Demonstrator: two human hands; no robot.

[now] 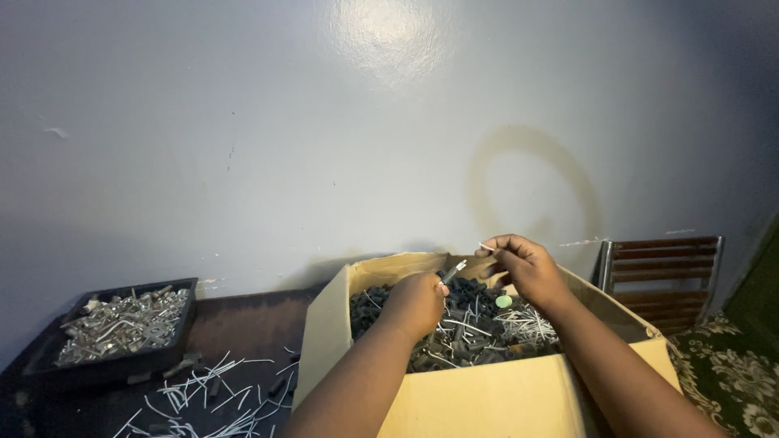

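Two hands are held over an open cardboard box [487, 389] at lower centre of the frame. The left hand [418, 302] is closed around a small dark sleeve with a pale metal tip [453, 271], kept tilted up toward the other hand so the end is presented. The right hand [523, 266] is pinched on a thin white pin [485, 246], thumb and forefinger together, the pin sticking out to the left. The hands are near each other but not touching; the two small parts are held just apart, roughly lined up end to end, above the box so anything dropped would be caught inside.

The box is filled with dark tube pieces [471, 312] mixed with white pins [527, 323], and a small green round piece [504, 301] is seen lying on top right of centre. The near wall of the box is kept toward the person, flaps open.

At lower left, a dark tray [36, 365] is set on the desk [243, 324], heaped with shiny metal parts [122, 323], well apart from the box. Loose white pins [211, 397] are scattered on the desk between tray and box. At right, a slatted chair back [661, 276] is seen against the grey wall [324, 122], with patterned fabric [730, 365] below it.
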